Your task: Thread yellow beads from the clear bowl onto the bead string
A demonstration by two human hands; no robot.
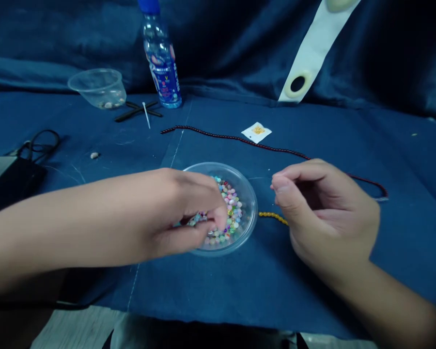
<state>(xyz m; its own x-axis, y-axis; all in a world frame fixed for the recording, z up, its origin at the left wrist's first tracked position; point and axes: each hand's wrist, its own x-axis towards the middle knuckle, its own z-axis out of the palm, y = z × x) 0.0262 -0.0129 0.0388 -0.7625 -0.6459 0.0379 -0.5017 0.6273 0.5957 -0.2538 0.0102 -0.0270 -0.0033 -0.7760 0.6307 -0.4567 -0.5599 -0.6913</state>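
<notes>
A clear round plastic bowl (252,213) holds many small multicoloured beads (234,206). My left hand (189,208) reaches into it from the left, thumb and fingertips pinched together among the beads; whatever is between them is hidden. To the right of the bowl, my right hand (323,208) is raised with thumb and forefinger pressed together. A tiny pinkish bit shows at its fingertips, too small to name. A short strand of yellow beads (272,214) lies between the bowl and my right hand, its far end hidden behind the hand.
Behind lie a long dark red bead strand (221,136) and a small white packet (256,132) with gold bits. Farther back are a blue-capped bottle (167,82), a clear cup (98,85), and crossed dark sticks (131,112). A black cord (45,140) lies left.
</notes>
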